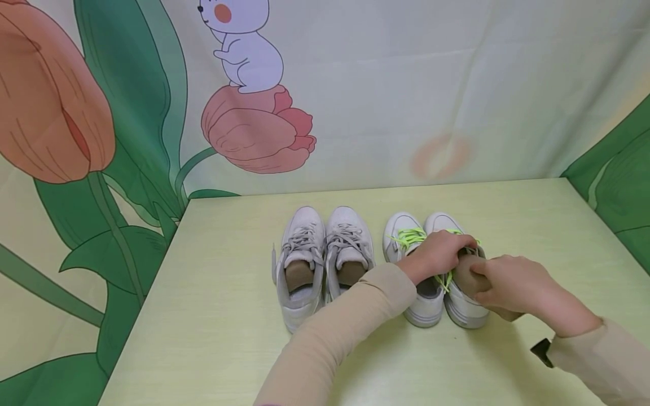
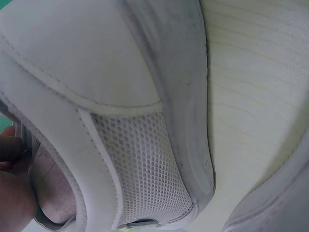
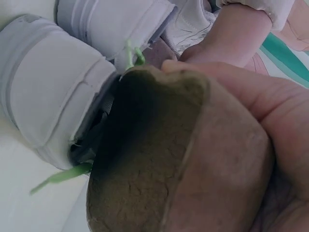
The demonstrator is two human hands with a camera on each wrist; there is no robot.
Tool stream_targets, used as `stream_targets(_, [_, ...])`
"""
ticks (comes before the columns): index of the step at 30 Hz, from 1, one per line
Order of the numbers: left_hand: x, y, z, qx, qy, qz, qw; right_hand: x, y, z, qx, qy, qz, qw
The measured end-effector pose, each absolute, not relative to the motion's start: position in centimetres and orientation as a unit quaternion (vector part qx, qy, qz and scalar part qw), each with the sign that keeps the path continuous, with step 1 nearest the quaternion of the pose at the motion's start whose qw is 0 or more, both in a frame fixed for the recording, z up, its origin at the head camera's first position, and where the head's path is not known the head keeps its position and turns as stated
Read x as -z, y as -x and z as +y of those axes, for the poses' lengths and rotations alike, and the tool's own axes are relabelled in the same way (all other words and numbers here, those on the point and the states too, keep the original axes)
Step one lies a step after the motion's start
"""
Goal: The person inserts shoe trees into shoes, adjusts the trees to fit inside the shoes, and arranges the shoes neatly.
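A brown, moulded shoe insert point(image 1: 467, 273) stands tilted in the opening of the right-hand white shoe point(image 1: 467, 310) with green laces. My right hand point(image 1: 523, 282) grips the insert by its rear part. Its hollow underside point(image 3: 145, 140) faces the camera in the right wrist view. My left hand point(image 1: 440, 254) holds the same shoe at its tongue, fingertips curled there; the exact grip is partly hidden. Beside it stands the other green-laced shoe point(image 1: 425, 310), below my left wrist. A white shoe with a mesh panel point(image 2: 140, 154) fills the left wrist view.
To the left stands a pair of larger whitish shoes, the left shoe point(image 1: 299, 304) and right shoe point(image 1: 350, 225), each with brown inside. All stand on a pale yellow table point(image 1: 213, 316). A printed cloth point(image 1: 365, 101) hangs behind.
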State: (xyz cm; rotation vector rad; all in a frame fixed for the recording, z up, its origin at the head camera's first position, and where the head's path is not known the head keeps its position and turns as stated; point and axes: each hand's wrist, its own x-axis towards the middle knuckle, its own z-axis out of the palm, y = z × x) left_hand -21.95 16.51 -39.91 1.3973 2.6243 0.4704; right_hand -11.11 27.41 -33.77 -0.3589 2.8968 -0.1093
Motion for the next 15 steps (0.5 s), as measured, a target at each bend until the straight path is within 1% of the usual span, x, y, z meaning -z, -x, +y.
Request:
stream_targets(12, [39.77, 21.8, 16.36, -0.157, -0.465, 0.869, 0.061, 34.23, 11.09, 26.97, 0.057, 0.108, 0.985, 0.12])
stream_targets(15, [39.81, 21.82, 16.36, -0.149, -0.465, 0.871, 0.058, 34.46, 10.95, 26.87, 0.057, 0.104, 0.987, 0.112])
